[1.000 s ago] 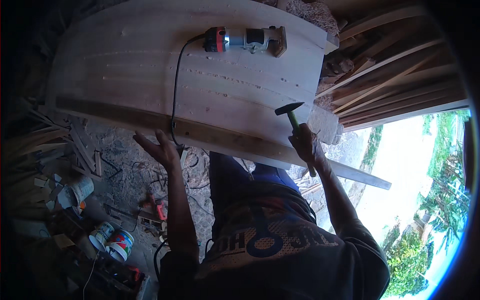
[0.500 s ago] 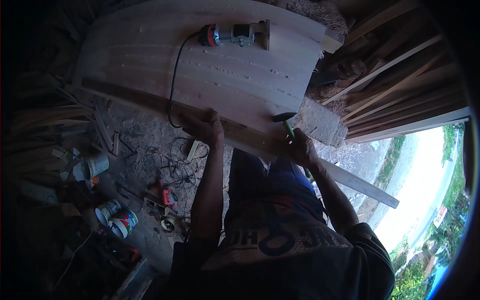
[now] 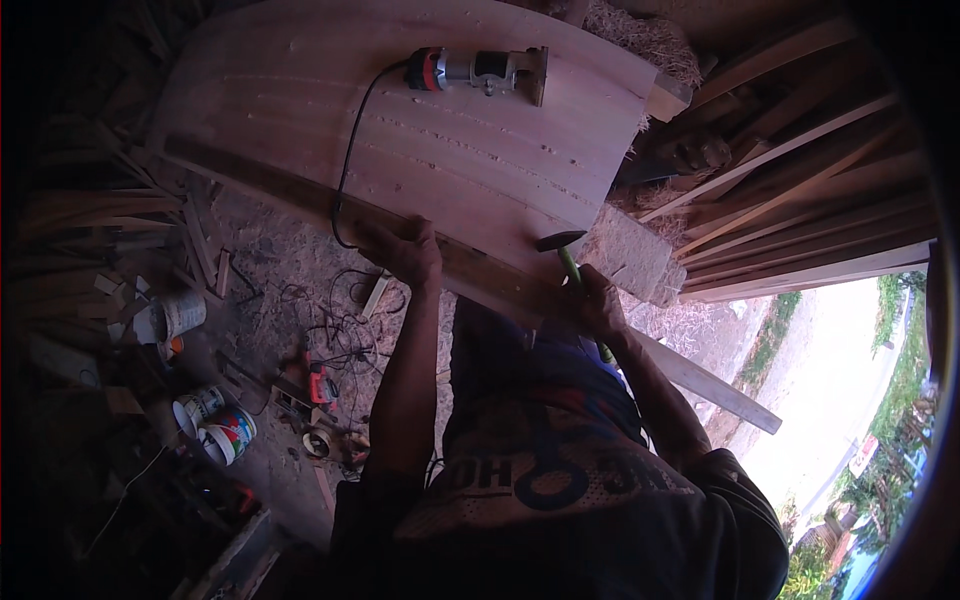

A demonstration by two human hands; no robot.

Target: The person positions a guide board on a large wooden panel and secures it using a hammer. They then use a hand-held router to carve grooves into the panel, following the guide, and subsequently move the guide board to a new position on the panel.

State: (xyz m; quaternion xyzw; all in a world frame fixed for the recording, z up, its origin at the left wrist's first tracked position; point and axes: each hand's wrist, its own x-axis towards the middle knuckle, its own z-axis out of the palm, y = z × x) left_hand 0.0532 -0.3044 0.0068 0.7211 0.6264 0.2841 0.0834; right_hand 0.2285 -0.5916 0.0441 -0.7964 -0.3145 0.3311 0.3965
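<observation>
A wide, pale wooden panel [image 3: 470,170] lies in front of me, with rows of small shavings on it. Along its near edge runs a long wooden strip [image 3: 285,205], whose bare end [image 3: 725,395] sticks out past the panel at the right. My left hand [image 3: 408,252] grips this strip around its edge, thumb on top. My right hand [image 3: 598,305] is closed around the green handle of a hammer [image 3: 563,243]; its dark head is just above the panel's near right corner. A corded trim router [image 3: 480,70] rests on its side on the panel's far part.
The router's black cord [image 3: 347,190] drops over the near edge by my left hand. Stacked boards [image 3: 800,230] fill the right side. On the floor at left are buckets [image 3: 228,435], a red power tool [image 3: 322,383] and tangled cables. A wood block [image 3: 668,97] sits by the far right corner.
The hammer has shifted slightly left, its head tilting a little. My left hand keeps its hold on the strip. The whole view has moved a little.
</observation>
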